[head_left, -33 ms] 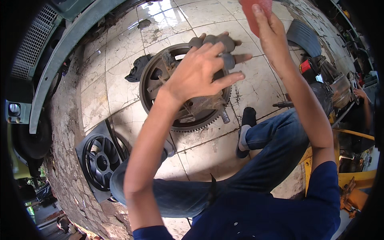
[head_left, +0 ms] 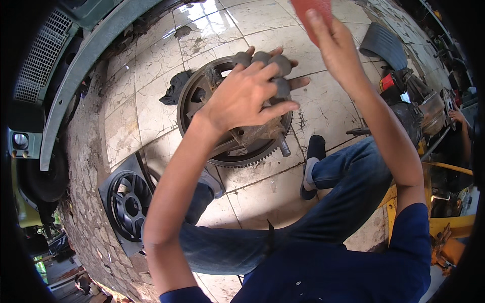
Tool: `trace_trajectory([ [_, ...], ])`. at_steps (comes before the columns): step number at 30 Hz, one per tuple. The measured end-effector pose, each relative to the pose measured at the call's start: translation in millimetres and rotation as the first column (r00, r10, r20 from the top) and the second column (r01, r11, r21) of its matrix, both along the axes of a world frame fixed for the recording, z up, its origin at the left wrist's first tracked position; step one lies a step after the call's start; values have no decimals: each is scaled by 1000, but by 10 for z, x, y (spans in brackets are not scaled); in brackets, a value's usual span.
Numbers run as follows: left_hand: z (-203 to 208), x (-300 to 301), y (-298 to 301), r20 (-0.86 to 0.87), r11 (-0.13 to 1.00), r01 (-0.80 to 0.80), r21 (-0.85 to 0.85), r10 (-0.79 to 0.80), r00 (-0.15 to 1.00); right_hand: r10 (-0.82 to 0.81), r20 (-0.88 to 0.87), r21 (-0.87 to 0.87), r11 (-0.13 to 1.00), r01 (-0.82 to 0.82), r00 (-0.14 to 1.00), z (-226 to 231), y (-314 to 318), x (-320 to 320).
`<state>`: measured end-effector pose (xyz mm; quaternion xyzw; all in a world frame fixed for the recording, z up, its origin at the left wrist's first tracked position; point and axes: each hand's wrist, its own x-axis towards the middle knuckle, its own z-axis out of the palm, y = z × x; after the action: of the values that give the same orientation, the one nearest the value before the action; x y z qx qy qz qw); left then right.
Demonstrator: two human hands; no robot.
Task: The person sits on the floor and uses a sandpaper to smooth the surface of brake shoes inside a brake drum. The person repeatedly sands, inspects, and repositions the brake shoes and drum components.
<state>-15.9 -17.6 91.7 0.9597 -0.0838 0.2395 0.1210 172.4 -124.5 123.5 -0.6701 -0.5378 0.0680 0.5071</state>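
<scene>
My left hand (head_left: 240, 98) hovers above a toothed metal wheel (head_left: 237, 162), which lies flat on the floor. Several grey rounded pieces (head_left: 282, 88) are caught among its fingers; their exact kind is unclear. Raised at the upper right, my right hand (head_left: 338, 50) grips a red sheet (head_left: 316, 11) that looks like sandpaper, the thumb pressed on its face. The picture's top edge cuts off part of the sheet. Inside the wheel rests a rusty metal part with a stubby round end (head_left: 285, 146), partly hidden under my left hand.
Black cloth (head_left: 174, 90) lies left of the wheel. A fan in a square shroud (head_left: 129, 204) stands by my left knee. To the right are a ribbed dark mat (head_left: 385, 45), a greasy machine part (head_left: 406, 118) and a yellow frame (head_left: 391, 217). Another person's hand (head_left: 458, 116) shows far right.
My right hand and the red sheet have shifted left and slightly down. The left hand, with the grey pieces, has moved a little to the left and lower.
</scene>
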Motion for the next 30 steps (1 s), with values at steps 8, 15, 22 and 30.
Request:
trace_trajectory([
  [8,-123,-650,-112,-167,985,163,-60,-171,971,441,705,-155,860,-486,556,-398,-281,-724],
  [15,-118,-597,-121,-224,834,46,-549,-200,954,527,472,-170,841,-513,707,-397,-322,-681],
  [22,-161,-532,-36,-234,948,75,-310,-153,960,485,535,-142,859,-492,692,-384,-281,-651],
  [30,-159,-612,15,-238,999,-10,-45,-1,971,433,482,-78,887,-455,761,-341,-257,-583],
])
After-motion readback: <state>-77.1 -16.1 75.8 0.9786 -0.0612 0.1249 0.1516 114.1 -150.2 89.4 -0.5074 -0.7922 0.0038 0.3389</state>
